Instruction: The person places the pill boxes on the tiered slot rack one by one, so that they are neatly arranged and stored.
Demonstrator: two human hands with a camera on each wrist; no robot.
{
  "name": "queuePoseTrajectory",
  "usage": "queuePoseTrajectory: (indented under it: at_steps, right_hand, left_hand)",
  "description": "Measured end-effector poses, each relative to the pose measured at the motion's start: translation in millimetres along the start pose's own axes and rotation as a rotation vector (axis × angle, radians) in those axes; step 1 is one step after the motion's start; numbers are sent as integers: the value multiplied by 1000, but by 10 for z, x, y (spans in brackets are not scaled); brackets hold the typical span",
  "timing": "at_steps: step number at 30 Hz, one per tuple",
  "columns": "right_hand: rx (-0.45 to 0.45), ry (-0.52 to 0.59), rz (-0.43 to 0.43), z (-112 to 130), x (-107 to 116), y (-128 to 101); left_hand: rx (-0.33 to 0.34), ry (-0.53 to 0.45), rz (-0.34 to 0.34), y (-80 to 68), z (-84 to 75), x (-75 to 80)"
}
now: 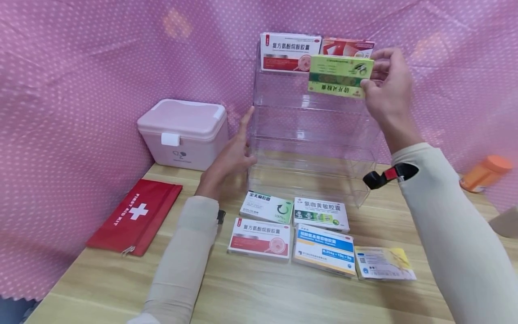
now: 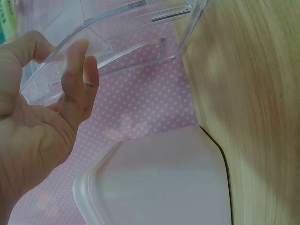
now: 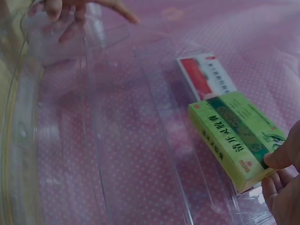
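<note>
Cartons lie nearest you on the wooden table point(image 1: 251, 297): a yellow-and-white carton point(image 1: 386, 264) whose print is too small to read, a blue-and-white carton point(image 1: 323, 250) marked "0.314g", and a red-and-white carton point(image 1: 259, 238) reading 复方氨酚烷胺胶囊. Just behind them you have a white-and-green carton point(image 1: 267, 207), labelled 全天麻胶囊 with "100%" beside its circular arrow, and a second green-trimmed carton point(image 1: 321, 213) reading 氨咖黄敏胶囊. Off to the left, your red pouch point(image 1: 135, 217) says "FIRST AID KIT" around a white cross.

Farther out, your left hand point(image 1: 231, 155) touches the side of the clear rack point(image 1: 301, 121), index finger stretched upward; you cannot tell from these views whether the fingers clamp that edge. The pink lidded box point(image 1: 184, 135) stands left of the rack, its small lettering illegible, and an orange bottle point(image 1: 485, 173) sits far to the right.

Up at the top tier, your right hand point(image 1: 391, 83) pinches the right end of the green carton point(image 1: 341, 76), thumb in front and fingers behind; its name, 清开灵胶囊, is upside down to you. Behind it, a red carton point(image 1: 348, 46) is partly covered, beside an upright top-tier carton point(image 1: 290, 50) also reading 复方氨酚烷胺胶囊
</note>
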State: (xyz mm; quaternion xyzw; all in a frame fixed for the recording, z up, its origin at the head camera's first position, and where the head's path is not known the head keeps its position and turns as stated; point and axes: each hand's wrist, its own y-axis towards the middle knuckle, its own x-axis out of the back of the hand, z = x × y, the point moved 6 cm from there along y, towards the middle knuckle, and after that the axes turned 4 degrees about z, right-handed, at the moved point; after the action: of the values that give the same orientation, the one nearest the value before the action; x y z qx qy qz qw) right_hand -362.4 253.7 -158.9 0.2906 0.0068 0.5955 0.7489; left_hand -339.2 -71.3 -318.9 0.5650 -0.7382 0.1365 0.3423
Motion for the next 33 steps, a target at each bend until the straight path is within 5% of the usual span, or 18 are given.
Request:
queuePoseTrajectory:
  at_steps: [13,20,25,33]
  right_hand:
    - [94,-444,73,-65,-458,87]
    - [109,-411,106,-98,-792,31]
    - [167,-476,223,-5,-1029,-13]
    - [185,-553,318,11,-1092,-33]
  left_hand:
    - [57,-21,-1,-16,22,-26]
    - [53,-20,0,-10,14,-39]
    - [45,-35,2,-7,-9,-41]
    - [33,-26,1,-17,-9,-5]
